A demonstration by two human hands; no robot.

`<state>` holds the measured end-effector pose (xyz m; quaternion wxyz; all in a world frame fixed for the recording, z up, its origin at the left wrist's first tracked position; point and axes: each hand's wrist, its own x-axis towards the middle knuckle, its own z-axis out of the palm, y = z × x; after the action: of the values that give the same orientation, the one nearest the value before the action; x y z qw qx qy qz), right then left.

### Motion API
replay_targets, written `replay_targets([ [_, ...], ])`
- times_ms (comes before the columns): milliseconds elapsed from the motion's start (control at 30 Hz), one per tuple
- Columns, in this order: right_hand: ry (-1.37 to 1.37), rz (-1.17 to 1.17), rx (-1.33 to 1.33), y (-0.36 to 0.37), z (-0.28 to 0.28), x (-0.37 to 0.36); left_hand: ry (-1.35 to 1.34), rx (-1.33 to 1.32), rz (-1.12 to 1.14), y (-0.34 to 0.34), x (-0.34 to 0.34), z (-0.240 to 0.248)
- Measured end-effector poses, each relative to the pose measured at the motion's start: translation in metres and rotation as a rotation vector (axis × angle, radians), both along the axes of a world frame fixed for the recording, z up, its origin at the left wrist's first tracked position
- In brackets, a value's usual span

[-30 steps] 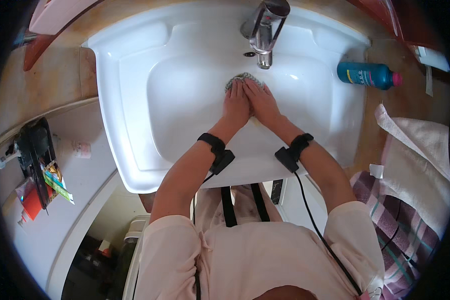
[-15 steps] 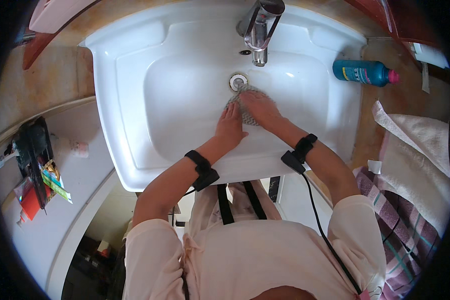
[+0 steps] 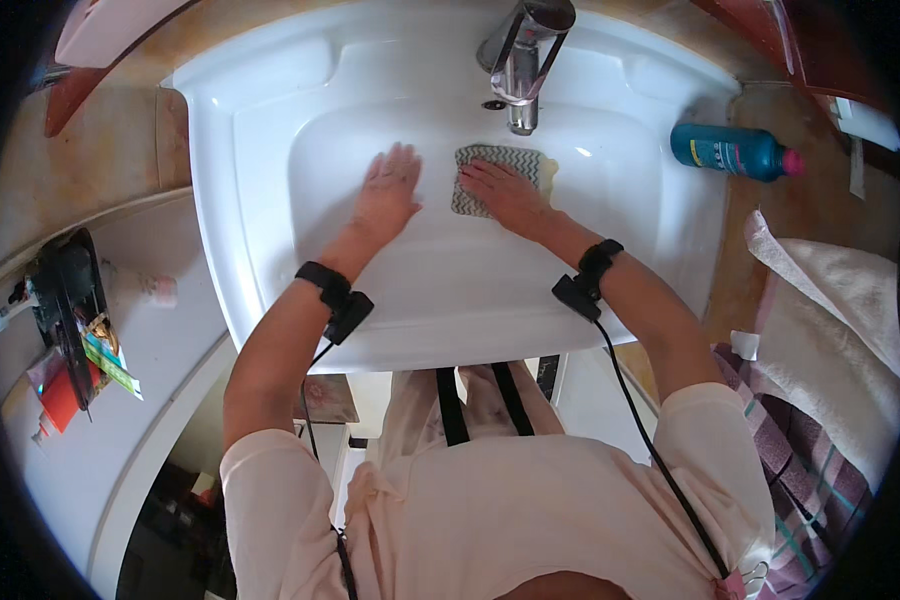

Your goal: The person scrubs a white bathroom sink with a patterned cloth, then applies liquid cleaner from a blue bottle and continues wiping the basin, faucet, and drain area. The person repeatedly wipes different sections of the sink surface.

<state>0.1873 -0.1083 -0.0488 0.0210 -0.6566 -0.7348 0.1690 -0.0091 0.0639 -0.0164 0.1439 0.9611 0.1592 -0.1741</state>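
Observation:
Inside the white washbasin point(image 3: 420, 290), my right hand point(image 3: 508, 196) lies flat on a grey-and-white zigzag cleaning pad point(image 3: 505, 155), fingers stretched across its top. A yellowish edge of the pad shows at its right side. The pad covers the drain, just in front of the chrome faucet point(image 3: 521, 75). To the left, my left hand point(image 3: 385, 195) is open with nothing in it, palm down over the basin's bowl. Whether its palm touches the surface is hard to tell.
A teal bottle with a pink cap point(image 3: 735, 152) lies on the basin's right rim. Towels point(image 3: 830, 320) hang at the right. On the left, a black holder point(image 3: 70, 300) carries tubes and packets. Black straps with cables circle both my wrists.
My left hand has moved off the pad to the left. My right hand has shifted slightly left; the pad now lies spread over the drain, which showed before.

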Motion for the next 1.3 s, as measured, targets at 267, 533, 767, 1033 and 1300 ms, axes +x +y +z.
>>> replay_targets([
  [267, -0.229, -0.055, 0.002, 0.007, 0.019, 0.011, 0.12, -0.036, 0.078, -0.012, 0.0, -0.007],
  [533, 0.147, -0.15, -0.01, -0.017, 0.026, -0.022, 0.062, -0.031, 0.072, -0.014, -0.005, -0.009],
  [767, -0.11, -0.028, 0.129, 0.003, 0.001, -0.005, 0.12, 0.004, 0.072, -0.018, 0.001, -0.011],
  [1033, 0.167, -0.221, -0.214, -0.031, 0.038, -0.004, 0.127, 0.033, 0.043, -0.019, 0.002, -0.009],
  [1300, 0.239, -0.327, 0.108, -0.033, 0.027, -0.009, 0.087, 0.038, 0.056, -0.021, -0.001, -0.015],
])
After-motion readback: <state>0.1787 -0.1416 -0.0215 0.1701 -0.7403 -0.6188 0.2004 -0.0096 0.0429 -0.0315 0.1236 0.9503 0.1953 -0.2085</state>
